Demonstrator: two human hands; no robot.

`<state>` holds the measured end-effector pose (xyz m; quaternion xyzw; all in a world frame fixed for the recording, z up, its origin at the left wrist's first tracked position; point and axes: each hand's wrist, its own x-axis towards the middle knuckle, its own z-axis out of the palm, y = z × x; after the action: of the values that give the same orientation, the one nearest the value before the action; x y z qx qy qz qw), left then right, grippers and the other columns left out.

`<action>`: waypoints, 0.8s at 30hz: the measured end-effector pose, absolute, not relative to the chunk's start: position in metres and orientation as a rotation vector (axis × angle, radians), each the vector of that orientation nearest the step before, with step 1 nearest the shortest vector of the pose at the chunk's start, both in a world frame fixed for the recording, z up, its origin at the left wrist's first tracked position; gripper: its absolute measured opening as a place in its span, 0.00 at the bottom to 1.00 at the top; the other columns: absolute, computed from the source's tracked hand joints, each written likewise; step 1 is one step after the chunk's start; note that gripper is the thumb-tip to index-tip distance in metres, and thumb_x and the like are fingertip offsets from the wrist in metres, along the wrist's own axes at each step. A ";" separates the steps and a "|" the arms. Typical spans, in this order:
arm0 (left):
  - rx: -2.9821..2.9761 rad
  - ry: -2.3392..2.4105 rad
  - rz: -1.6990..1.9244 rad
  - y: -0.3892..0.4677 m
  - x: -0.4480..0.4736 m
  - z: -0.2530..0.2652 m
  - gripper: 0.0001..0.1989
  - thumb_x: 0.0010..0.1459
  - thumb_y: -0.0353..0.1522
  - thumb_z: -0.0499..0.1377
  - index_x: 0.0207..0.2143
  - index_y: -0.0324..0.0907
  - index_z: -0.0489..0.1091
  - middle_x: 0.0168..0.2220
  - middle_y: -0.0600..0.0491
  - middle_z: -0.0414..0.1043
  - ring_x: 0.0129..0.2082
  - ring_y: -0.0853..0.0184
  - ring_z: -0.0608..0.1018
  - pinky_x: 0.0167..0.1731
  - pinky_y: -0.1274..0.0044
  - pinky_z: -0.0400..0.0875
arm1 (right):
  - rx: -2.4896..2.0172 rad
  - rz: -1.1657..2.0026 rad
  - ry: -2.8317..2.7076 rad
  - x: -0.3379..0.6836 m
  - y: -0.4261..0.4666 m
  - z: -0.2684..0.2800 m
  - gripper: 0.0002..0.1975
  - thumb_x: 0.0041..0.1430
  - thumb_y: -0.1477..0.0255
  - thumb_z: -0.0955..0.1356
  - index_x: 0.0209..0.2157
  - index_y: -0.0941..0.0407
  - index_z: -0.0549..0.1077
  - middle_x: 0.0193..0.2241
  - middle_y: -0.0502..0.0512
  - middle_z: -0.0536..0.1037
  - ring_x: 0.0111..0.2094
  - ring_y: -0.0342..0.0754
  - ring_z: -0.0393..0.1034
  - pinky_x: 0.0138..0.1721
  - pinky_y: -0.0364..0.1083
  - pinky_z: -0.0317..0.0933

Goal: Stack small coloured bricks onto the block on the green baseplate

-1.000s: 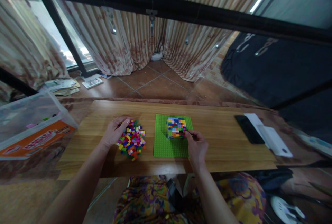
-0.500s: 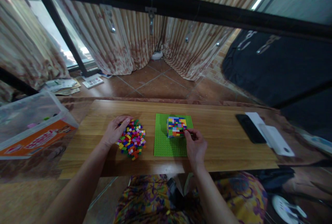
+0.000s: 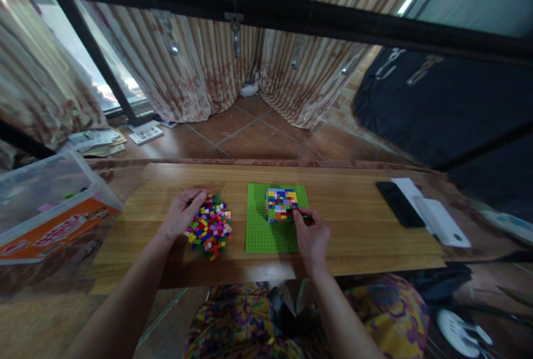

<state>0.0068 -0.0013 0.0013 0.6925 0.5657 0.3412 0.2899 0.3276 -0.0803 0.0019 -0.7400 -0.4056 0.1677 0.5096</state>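
A block built of small multicoloured toy bricks (image 3: 281,201) rises from a green baseplate (image 3: 270,239). At its right side is my right hand (image 3: 312,237), thumb and forefinger pinched at the block's edge on what looks like a small dark brick, mostly hidden by the fingertips. Loose toy bricks (image 3: 211,228) of many colours lie heaped to the left of the plate. My left hand (image 3: 181,215) rests over the upper left edge of this heap, thumb apart from the fingers; the fingertips are partly hidden, and I see no brick held there.
All this is on a wooden table (image 3: 350,198). A clear plastic tub (image 3: 89,181) with an orange label stands at the far left. On the right lie a black phone (image 3: 400,205) and a white flat object (image 3: 443,223). Beyond the table hang striped curtains (image 3: 208,59) behind a dark bar.
The view has shifted slightly. Both hands keep nearly the same places, the left at the heap and the right at the block's right side.
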 end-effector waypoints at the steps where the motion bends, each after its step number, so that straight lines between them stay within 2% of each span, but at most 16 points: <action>1: 1.848 1.514 0.915 -0.001 0.006 0.001 0.31 0.60 0.55 0.50 0.42 0.39 0.78 0.44 0.46 0.80 0.46 0.56 0.79 0.55 0.66 0.69 | -1.780 0.407 -0.979 0.328 -0.080 0.000 0.17 0.52 0.57 0.70 0.31 0.58 0.78 0.28 0.58 0.80 0.28 0.50 0.71 0.32 0.48 0.63; 12: 1.833 1.510 0.936 0.002 0.004 -0.005 0.30 0.59 0.55 0.51 0.42 0.40 0.78 0.44 0.46 0.80 0.46 0.56 0.79 0.54 0.65 0.70 | -1.734 0.625 -0.912 0.333 -0.078 -0.003 0.19 0.49 0.55 0.72 0.29 0.58 0.77 0.26 0.58 0.81 0.27 0.49 0.72 0.30 0.46 0.63; 24: 1.849 1.505 0.924 0.001 0.005 0.000 0.29 0.58 0.54 0.53 0.42 0.39 0.78 0.44 0.46 0.80 0.45 0.56 0.79 0.54 0.64 0.70 | -1.719 0.640 -0.949 0.334 -0.076 0.002 0.18 0.49 0.55 0.71 0.28 0.58 0.78 0.26 0.58 0.82 0.28 0.51 0.74 0.32 0.47 0.64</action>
<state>0.0055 0.0007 -0.0005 0.6925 0.5637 0.3459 0.2882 0.3341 -0.0759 0.0022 -0.7147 -0.3945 0.2661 0.5126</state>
